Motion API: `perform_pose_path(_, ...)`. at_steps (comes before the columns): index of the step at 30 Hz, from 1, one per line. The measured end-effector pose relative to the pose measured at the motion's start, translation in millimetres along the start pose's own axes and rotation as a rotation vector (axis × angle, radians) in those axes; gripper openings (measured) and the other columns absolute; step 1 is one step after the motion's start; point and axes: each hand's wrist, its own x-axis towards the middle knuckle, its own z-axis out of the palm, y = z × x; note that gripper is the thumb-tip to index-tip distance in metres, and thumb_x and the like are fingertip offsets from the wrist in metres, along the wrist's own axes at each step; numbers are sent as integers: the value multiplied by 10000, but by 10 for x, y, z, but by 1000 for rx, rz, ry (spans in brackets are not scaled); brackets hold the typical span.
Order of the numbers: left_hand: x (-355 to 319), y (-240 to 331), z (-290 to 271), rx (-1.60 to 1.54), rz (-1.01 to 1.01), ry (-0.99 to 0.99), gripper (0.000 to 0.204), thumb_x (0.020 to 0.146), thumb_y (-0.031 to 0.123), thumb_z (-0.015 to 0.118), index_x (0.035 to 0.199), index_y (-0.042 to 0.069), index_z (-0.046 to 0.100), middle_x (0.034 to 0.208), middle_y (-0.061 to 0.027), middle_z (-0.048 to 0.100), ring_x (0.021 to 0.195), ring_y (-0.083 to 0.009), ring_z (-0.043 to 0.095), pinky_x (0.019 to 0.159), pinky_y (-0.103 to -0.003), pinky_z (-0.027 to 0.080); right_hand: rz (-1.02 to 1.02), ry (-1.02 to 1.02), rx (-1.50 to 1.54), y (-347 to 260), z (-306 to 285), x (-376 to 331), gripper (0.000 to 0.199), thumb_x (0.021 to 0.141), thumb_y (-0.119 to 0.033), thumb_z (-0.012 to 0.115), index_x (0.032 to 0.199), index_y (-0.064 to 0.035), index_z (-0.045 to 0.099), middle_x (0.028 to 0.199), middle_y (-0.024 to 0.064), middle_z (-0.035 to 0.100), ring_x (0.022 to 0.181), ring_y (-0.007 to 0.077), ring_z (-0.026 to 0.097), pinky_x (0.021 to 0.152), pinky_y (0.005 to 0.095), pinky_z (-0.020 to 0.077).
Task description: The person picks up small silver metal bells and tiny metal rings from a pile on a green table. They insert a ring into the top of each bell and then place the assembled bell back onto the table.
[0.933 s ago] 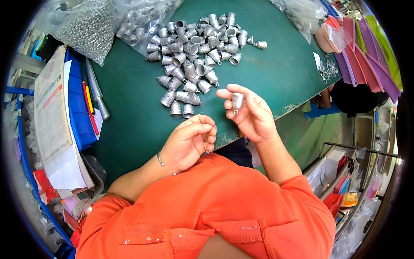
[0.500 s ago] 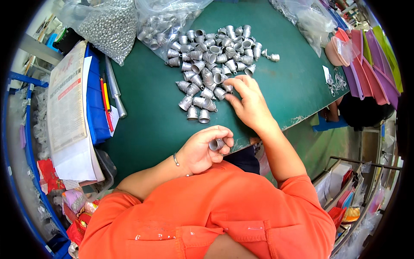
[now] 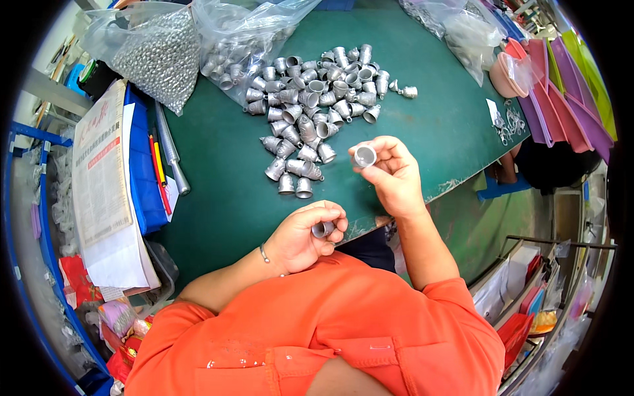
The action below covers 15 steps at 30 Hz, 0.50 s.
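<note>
You are pinching one silver cap (image 3: 364,156) in your right hand (image 3: 391,175), another, seemingly, in your left hand (image 3: 305,234); keep each grip firm.

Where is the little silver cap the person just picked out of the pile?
In the head view, the silver cap sits in the fingertips of the right hand, raised over the green table, just right of the pile of caps.
</note>
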Motion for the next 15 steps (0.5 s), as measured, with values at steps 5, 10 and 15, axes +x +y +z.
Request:
perform_pose_path(5, 2, 3, -9, -4, 4, -3, 74, 870, 122, 529, 856, 54, 556, 824, -74, 558, 659, -126, 498, 454, -216, 350, 263, -71, 624, -216, 4, 85, 214, 824, 11, 521, 1038, 18, 523, 1061, 164, 574, 933, 229, 604, 745, 320, 534)
perform_pose_path(10, 10, 1, -9, 18, 15, -27, 75, 869, 125, 530, 852, 55, 552, 830, -68, 557, 668, -122, 499, 467, -215, 357, 167, -88, -379, -144, -11, 380, 128, 781, 21, 584, 907, -2, 591, 857, 39, 556, 725, 119, 560, 568, 250, 459)
perform_pose_path(15, -1, 1, -6, 13, 19, -19, 75, 869, 125, 528, 857, 54, 546, 830, -65, 551, 669, -123, 497, 471, -214, 350, -267, -142, -1072, -20, 211, 613, 259, 683, 21, 676, 924, -50, 615, 919, 49, 534, 702, 140, 533, 624, 248, 444)
